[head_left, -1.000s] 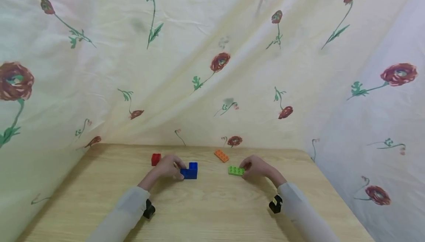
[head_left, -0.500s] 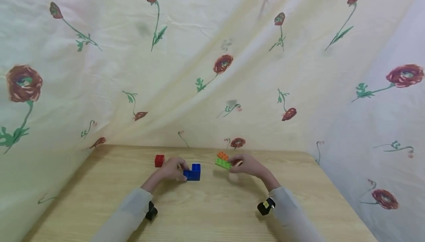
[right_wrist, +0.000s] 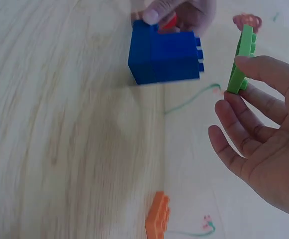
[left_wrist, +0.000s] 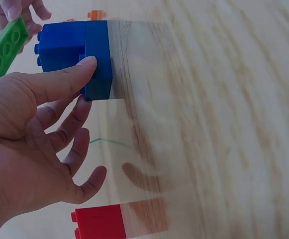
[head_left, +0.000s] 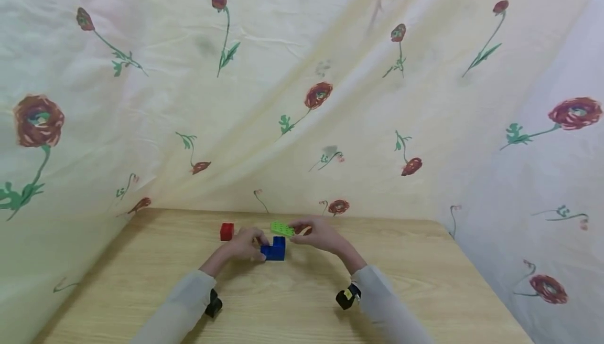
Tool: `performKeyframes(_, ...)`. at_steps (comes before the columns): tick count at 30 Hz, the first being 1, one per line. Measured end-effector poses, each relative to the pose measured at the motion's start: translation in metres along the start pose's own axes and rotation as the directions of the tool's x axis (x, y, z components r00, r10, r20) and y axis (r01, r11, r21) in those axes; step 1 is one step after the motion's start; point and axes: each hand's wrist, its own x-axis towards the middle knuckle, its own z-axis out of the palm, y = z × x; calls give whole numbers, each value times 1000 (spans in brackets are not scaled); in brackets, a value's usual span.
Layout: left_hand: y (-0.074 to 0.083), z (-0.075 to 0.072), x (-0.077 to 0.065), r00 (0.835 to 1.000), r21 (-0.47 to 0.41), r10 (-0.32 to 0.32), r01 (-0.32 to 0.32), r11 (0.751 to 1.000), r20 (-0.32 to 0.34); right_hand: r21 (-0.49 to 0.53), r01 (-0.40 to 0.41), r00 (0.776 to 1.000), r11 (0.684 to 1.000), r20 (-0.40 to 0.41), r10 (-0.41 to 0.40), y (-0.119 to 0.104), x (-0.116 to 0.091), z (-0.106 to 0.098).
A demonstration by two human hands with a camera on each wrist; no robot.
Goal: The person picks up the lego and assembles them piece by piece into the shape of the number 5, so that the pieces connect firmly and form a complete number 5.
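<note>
My left hand [head_left: 241,244] pinches one end of an L-shaped pair of blue building bricks [head_left: 277,253] standing on the table, its taller part on the right. In the left wrist view the thumb lies along the lower blue brick [left_wrist: 99,74], with the ring and little fingers spread free. My right hand [head_left: 320,235] pinches a thin light green building brick [head_left: 281,228] by its right end, studs showing. That green brick is held up just above and behind the blue bricks. Seen from the right wrist, the green brick [right_wrist: 241,59] is tipped on edge, apart from the blue studs.
A red building brick [head_left: 227,232] stands left of my left hand. An orange flat brick [right_wrist: 157,216] lies on the table, hidden behind my right hand in the head view. A flowered cloth [head_left: 302,124] hangs behind the wooden table [head_left: 283,307].
My right hand has lifted the green brick and carried it left, past the orange brick, to above the blue bricks. The left hand keeps its grip on the blue bricks, almost still.
</note>
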Motion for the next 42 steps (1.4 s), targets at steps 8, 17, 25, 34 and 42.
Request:
performKeyframes(8, -1, 0, 2, 998, -46, -59, 59, 997, 12, 15, 65, 997, 998, 39, -66, -5, 12, 13)
performKeyframes(17, 1, 1, 2, 994, -96, -102, 104, 990, 26, -7, 71, 996, 997, 49, -71, -2, 16, 19)
performKeyframes(25, 3, -2, 3, 992, -89, -122, 124, 988, 20, -6, 68, 995, 998, 68, -67, -4, 19, 20)
performKeyframes(34, 3, -3, 3, 992, -84, -123, 124, 989, 17, -7, 60, 995, 998, 77, -59, -6, 17, 19)
performKeyframes(42, 3, -3, 4, 990, -78, -137, 138, 987, 21, -12, 56, 997, 998, 59, -55, -5, 19, 20)
